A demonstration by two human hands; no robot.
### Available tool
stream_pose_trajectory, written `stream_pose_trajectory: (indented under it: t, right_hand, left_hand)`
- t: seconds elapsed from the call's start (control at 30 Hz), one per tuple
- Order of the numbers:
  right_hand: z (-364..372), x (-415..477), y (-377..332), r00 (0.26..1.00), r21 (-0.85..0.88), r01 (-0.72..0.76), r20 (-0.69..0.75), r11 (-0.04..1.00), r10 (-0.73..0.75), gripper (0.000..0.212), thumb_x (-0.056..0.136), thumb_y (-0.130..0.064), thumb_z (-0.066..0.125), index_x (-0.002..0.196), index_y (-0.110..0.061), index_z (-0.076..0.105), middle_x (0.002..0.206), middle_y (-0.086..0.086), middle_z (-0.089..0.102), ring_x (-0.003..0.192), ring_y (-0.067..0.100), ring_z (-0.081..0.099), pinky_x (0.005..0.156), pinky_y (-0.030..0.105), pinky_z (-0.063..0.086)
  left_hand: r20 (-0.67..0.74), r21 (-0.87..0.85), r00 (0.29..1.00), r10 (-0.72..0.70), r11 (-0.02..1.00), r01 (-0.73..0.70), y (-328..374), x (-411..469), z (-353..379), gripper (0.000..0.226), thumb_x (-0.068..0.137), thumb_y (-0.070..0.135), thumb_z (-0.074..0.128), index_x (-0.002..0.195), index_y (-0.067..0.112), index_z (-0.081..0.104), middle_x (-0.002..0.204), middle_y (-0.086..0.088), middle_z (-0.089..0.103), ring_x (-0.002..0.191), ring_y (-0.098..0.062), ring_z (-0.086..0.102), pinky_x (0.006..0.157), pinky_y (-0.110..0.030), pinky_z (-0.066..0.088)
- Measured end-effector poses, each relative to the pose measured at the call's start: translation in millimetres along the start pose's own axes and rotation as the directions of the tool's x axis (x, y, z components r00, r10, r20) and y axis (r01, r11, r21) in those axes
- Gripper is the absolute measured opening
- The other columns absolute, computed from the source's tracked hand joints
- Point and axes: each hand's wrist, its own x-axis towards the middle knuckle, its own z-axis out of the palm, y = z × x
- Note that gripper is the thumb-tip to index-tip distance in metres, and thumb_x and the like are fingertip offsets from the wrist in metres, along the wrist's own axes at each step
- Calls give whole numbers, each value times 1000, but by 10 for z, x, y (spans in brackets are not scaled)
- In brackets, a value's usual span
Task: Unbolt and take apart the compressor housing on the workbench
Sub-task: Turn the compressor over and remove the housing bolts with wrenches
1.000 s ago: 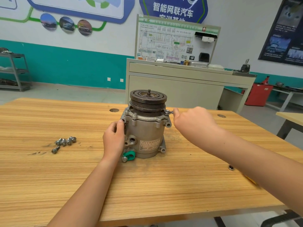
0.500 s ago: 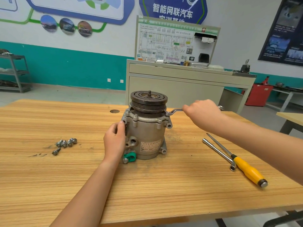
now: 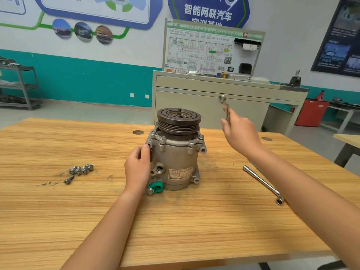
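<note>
Left hand (image 3: 137, 168) low, right hand (image 3: 240, 133) raised, both clenched.

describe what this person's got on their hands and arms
Nothing worn shows. The left hand and the right hand are ungloved, with no ring, watch or bracelet in view. Both forearms run bare to the edge of the picture, with no sleeve or cuff visible.

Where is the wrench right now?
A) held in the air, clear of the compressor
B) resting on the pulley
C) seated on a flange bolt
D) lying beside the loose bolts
A: the right hand holds the wrench up to the right of the compressor, its head touching no bolt.
</note>
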Motion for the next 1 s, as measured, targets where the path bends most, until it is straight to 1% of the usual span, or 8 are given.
stream_pose_trajectory:
  t: [0.1,0.2,0.37,0.57,0.67,0.8,0.9,1.0]
  right_hand:
    - [-145,-275,1,985,-246,106,159,963,-68,33,95,-10,38,127,-18,38,65,2,51,60,27,49,49,31,31]
    - [-211,-449,-72,960,-342,182,265,922,-91,52,88,0,37,135,-21,29,59,-4,36,53,18,37,43,28,21]
    - [-227,-445,-154,949,-357,191,307,914,-78,65,83,5,36,142,-20,22,60,-3,36,66,21,44,55,31,34]
    - [-296,-395,-233,961,-388,149,274,910,-41,52,90,-3,38,138,-23,30,60,-3,34,58,19,37,43,28,22]
    - [-331,-403,-324,939,-422,233,330,876,-91,49,88,1,37,134,-17,35,60,-3,32,63,21,41,46,28,27]
    - [-434,-382,-490,896,-556,392,412,733,-166,40,87,3,41,126,-6,40,62,-2,40,61,21,40,39,26,21]
    - [-426,-381,-522,889,-603,410,431,685,-152,42,87,3,43,129,-2,36,61,-2,37,54,19,39,37,26,22]
    - [-376,-376,-452,895,-603,399,420,691,-151,43,88,-2,40,130,-4,33,55,-2,32,44,15,29,37,25,21]
  left_hand:
    - [-2,1,1000,10,1000,-10,0,-3,-2,36,98,28,44,89,-2,63,80,-5,57,75,-12,48,65,-29,38]
    - [0,-1,1000,10,1000,-10,7,-8,7,34,98,28,44,86,2,63,77,-3,55,71,-10,46,63,-27,37]
    - [-2,1,1000,7,1000,-7,-1,-11,1,32,98,28,44,87,5,64,79,-4,57,72,-10,48,64,-26,38]
    - [3,-9,1000,-14,1000,14,-19,-2,13,34,97,31,44,86,4,63,78,-2,57,71,-9,48,62,-25,38]
    - [-2,-17,1000,-10,1000,10,-23,3,10,36,97,30,45,84,1,62,75,-2,55,70,-10,47,63,-29,37]
    - [9,-65,999,-54,996,54,-34,-7,17,37,95,33,46,76,3,57,67,1,48,69,-15,44,65,-35,37]
    - [6,-67,998,-66,996,66,-20,-10,12,34,94,34,46,65,18,54,59,10,44,64,-13,41,64,-36,38]
    - [0,-66,997,-78,995,78,-6,-11,17,32,94,34,46,68,20,56,64,6,49,66,-13,44,65,-36,40]
